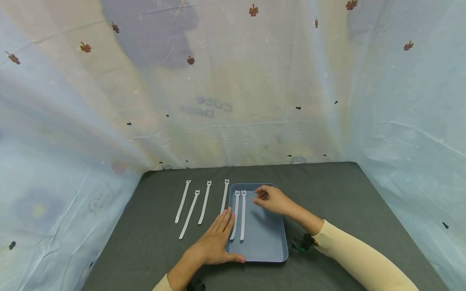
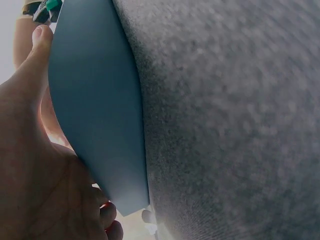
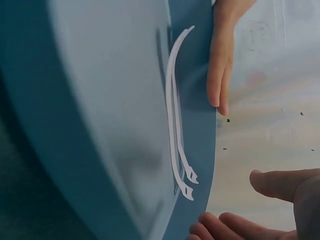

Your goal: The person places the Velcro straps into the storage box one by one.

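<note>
Two white cable straps [image 1: 243,216] with slotted heads lie side by side along the left part of a shallow blue-grey tray [image 1: 267,246]. My left hand [image 1: 214,242] rests at the tray's left rim with its fingers straight and thumb spread along the near edge. In the left wrist view that palm is beside the tray's outer wall [image 2: 100,100]. Over the far right part of the tray is my right hand [image 1: 273,199], fingers loosely bent and nothing in them. The right wrist view shows its thumb [image 3: 280,184] apart from the fingers, near the strap heads.
Several more white straps lie on the dark grey tabletop [image 1: 145,242] left of the tray, such as the outermost strap [image 1: 183,202]. One strap [image 1: 225,196] is close to the tray's left rim. A patterned curtain [image 1: 233,89] surrounds the table's back and sides.
</note>
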Tool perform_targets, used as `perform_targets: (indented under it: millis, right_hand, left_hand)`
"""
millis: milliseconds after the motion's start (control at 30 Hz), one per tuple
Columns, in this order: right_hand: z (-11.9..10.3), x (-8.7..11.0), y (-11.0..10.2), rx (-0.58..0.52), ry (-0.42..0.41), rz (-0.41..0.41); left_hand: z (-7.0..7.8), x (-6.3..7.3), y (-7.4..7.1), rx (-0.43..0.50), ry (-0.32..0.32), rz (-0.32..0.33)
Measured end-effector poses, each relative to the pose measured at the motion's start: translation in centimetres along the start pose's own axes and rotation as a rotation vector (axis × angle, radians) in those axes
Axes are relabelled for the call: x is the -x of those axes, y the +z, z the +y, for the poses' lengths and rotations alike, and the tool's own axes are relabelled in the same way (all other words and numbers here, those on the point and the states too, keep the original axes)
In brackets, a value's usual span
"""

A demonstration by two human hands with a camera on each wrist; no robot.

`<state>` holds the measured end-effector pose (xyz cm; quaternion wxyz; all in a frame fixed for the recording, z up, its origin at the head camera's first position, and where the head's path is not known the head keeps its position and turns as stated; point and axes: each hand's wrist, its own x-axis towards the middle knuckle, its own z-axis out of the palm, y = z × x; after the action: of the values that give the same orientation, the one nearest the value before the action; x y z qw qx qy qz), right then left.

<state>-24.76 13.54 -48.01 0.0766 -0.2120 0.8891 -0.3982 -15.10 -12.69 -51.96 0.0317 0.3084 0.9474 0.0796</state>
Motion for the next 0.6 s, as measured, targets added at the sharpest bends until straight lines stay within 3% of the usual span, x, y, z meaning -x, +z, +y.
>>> perform_targets:
  millis: [367, 600]
  right_hand:
    - [-0.3, 4.1, -0.3, 0.177, -0.006, 0.131]
    - [0.9, 6.2, -0.2, 0.301, 0.001, 0.160]
  left_hand:
    - [0.1, 0.1, -0.1, 0.009, -0.004, 0.002]
    - [0.0, 0.1, -0.1, 0.018, -0.009, -0.017]
